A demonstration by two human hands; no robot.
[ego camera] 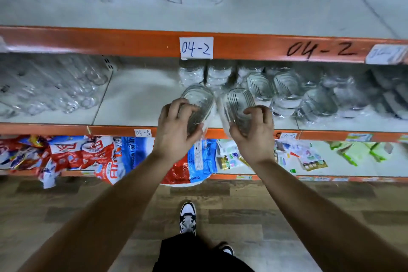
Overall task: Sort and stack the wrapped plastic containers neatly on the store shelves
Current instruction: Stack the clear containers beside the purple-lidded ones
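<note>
Black shorts and sneaker, left hand curled round a wrapped oval container, right hand gripping a second container alongside, wrapped stacks just beyond the fingertips

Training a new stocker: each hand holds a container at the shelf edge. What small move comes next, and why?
Probably push both back toward the stacks: left hand grips the left container, right hand the right container, both at the shelf front.
</note>
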